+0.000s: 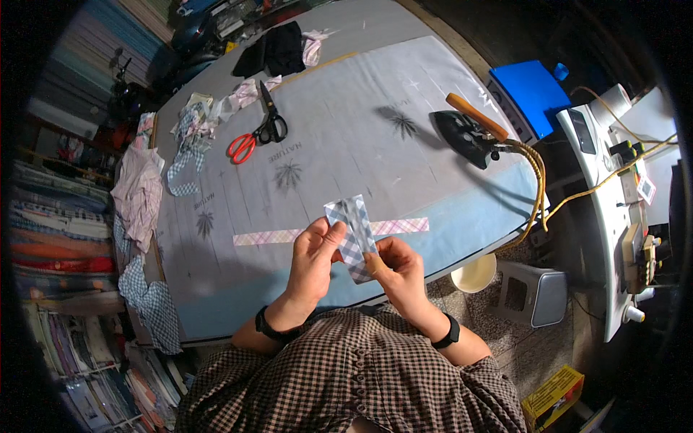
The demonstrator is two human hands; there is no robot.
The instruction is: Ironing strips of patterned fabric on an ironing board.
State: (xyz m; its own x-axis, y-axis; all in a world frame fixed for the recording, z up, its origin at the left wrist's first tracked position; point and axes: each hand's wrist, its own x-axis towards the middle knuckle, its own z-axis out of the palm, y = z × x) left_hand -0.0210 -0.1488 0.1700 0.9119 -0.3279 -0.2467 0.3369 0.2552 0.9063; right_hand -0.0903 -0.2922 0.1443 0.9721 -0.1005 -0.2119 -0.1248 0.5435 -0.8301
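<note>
Between both hands I hold a small folded piece of blue-and-white checked fabric (354,246), with its two long edges meeting near the middle. My left hand (314,260) pinches its left side between thumb and fingers. On the lower right edge, my right hand (398,268) grips it the same way. Behind the piece, a pink plaid fabric strip (403,225) lies flat across the table (330,162), its middle hidden by my hands and the checked piece.
An iron (465,135) with a wooden handle rests at the right, its cord trailing off the edge. Scissors (260,132) with red and black handles lie left of centre. Fabric scraps (195,124) and black cloth (281,48) sit farther back. A sewing machine (587,157) stands right.
</note>
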